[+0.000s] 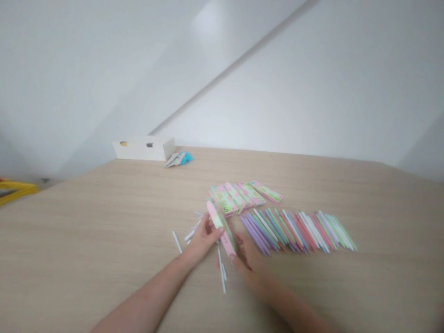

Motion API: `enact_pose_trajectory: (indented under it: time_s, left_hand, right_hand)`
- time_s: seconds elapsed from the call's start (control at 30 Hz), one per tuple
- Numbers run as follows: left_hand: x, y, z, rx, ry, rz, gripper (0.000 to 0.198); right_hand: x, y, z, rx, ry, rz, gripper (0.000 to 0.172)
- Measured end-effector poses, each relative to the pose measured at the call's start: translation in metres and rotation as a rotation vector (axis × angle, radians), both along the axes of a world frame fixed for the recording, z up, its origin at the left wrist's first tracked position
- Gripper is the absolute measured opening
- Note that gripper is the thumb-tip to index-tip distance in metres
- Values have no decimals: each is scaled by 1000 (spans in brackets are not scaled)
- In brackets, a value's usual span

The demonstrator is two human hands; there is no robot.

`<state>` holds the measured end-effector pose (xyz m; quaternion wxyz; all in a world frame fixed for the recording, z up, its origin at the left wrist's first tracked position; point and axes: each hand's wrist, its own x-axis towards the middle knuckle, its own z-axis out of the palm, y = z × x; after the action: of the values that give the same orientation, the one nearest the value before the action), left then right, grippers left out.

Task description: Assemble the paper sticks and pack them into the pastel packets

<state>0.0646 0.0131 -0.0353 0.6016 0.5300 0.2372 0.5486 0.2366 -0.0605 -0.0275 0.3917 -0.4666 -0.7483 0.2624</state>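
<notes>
Between my two hands is a slim pink and green box (225,239), tilted with one narrow side facing up. My left hand (203,237) grips it near the middle, thumb on the pink side. At its lower end my right hand (249,259) holds it with fingers and thumb; this hand is slightly blurred. Just beyond lie several similar pink and green boxes (239,198), close together. To the right is a long row of thin coloured sticks (301,231) in purple, green, red, white and blue. A few loose white sticks (222,273) lie under and around my hands.
At the back left of the wooden table (86,222) stands a white box (144,149) with crumpled grey and blue material (180,158) beside it. A white wall (294,92) rises behind the table. Something yellow (19,189) shows beyond the table at the far left.
</notes>
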Motion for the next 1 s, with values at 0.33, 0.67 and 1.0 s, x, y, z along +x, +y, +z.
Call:
enact_pose_trajectory:
  time_s: [0.33,0.67,1.0]
  left_hand:
    - [-5,0,5,25,39,79,53]
    - [-9,-7,18,209,147,206,71]
    - [-20,-23,38,731,742,441,67]
  right_hand:
    - [1,1,-1,-4,-62,-34,45]
    - [3,1,2,-51,-28,-91,34]
    - [8,9,9,-117,202,-165,29]
